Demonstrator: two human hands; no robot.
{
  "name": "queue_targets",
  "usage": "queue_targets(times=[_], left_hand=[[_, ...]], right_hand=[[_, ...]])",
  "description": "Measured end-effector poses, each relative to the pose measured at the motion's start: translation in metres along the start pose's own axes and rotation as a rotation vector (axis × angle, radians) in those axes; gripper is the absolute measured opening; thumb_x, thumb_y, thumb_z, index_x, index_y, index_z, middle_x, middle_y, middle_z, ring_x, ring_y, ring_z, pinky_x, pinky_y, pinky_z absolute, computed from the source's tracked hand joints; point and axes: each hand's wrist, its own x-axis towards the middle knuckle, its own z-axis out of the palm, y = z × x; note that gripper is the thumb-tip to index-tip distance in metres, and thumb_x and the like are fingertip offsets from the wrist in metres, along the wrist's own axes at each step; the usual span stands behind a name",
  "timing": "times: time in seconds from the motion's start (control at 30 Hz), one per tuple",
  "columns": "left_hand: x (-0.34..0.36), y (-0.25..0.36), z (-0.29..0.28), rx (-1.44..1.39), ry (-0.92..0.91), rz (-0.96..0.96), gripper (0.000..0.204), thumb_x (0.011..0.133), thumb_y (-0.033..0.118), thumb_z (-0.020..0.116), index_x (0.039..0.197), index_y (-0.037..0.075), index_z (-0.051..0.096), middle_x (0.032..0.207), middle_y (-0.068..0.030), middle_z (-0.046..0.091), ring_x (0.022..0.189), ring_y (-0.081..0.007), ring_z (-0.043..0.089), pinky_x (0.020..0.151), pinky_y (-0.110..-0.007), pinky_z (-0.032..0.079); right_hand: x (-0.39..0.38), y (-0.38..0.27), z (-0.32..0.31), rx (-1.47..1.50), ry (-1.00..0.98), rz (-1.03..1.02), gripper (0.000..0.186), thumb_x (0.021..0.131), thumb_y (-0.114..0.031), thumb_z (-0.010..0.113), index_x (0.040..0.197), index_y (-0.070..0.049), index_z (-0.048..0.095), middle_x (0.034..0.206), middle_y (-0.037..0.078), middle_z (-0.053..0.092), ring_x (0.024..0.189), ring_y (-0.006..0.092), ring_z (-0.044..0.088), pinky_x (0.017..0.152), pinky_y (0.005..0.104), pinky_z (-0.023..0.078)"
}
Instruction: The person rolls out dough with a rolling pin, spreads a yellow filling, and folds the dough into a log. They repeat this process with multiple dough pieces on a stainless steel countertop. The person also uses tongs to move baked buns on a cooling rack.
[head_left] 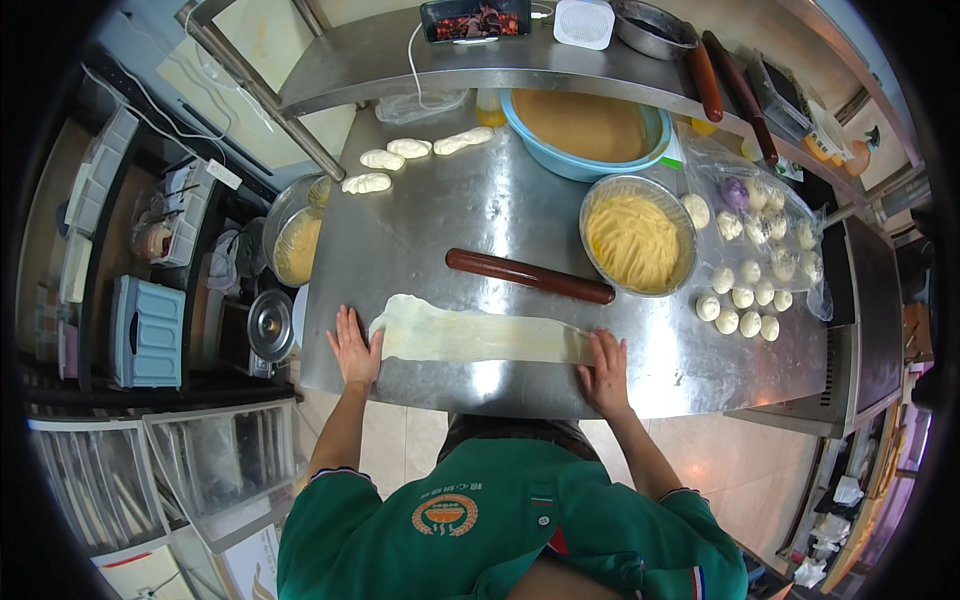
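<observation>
A long, thin sheet of pale dough lies flat across the metal table in front of me. My left hand rests beside its left end, fingers spread on the tabletop, with the thumb close to the dough's edge. At the other end, my right hand touches the sheet's right edge with its fingers stretched out. Just beyond the sheet, a reddish-brown rolling pin lies at a slight slant, touched by neither hand.
A metal bowl of yellow filling stands right of the rolling pin, before a blue basin. Several dough balls sit at the right, some under plastic film. Several dough pieces lie far left. A metal shelf overhangs the back.
</observation>
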Motion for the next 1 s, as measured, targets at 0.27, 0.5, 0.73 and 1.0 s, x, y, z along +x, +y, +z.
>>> queue_targets(times=[0.27, 0.5, 0.73, 1.0], left_hand=[[0.001, 0.0, 0.002, 0.012, 0.021, -0.019, 0.078, 0.093, 0.045, 0.06, 0.152, 0.001, 0.034, 0.164, -0.0152, 0.025, 0.153, -0.0297, 0.021, 0.124, -0.054, 0.007], [0.001, -0.003, 0.003, 0.018, 0.019, -0.007, 0.078, 0.092, 0.044, 0.061, 0.152, 0.001, 0.035, 0.164, -0.0159, 0.026, 0.153, -0.0307, 0.022, 0.124, -0.054, 0.008], [0.002, -0.006, 0.003, -0.04, 0.024, 0.044, 0.078, 0.09, 0.041, 0.063, 0.15, -0.001, 0.036, 0.163, -0.017, 0.028, 0.152, -0.0331, 0.024, 0.123, -0.055, 0.009], [0.001, -0.007, -0.003, -0.138, -0.067, 0.132, 0.077, 0.092, 0.041, 0.062, 0.15, -0.002, 0.036, 0.162, -0.0201, 0.028, 0.151, -0.0358, 0.025, 0.122, -0.057, 0.011]], right_hand=[[0.022, -0.016, 0.023, 0.046, -0.061, -0.178, 0.056, 0.078, -0.023, 0.081, 0.126, -0.006, 0.057, 0.135, 0.017, 0.053, 0.128, 0.0393, 0.049, 0.109, 0.0533, 0.038], [0.054, -0.004, 0.025, 0.276, -0.295, 0.255, 0.033, 0.077, -0.023, 0.081, 0.1, -0.009, 0.06, 0.106, 0.01, 0.06, 0.108, 0.035, 0.056, 0.09, 0.052, 0.044], [0.043, -0.044, 0.041, 0.116, 0.076, -0.123, 0.057, 0.077, -0.026, 0.083, 0.124, -0.008, 0.055, 0.133, 0.016, 0.053, 0.125, 0.0388, 0.051, 0.116, 0.0585, 0.029], [0.055, -0.097, 0.077, 0.225, 0.029, -0.189, 0.055, 0.073, -0.023, 0.087, 0.119, -0.006, 0.062, 0.134, 0.02, 0.053, 0.122, 0.0405, 0.053, 0.1, 0.0482, 0.047]])
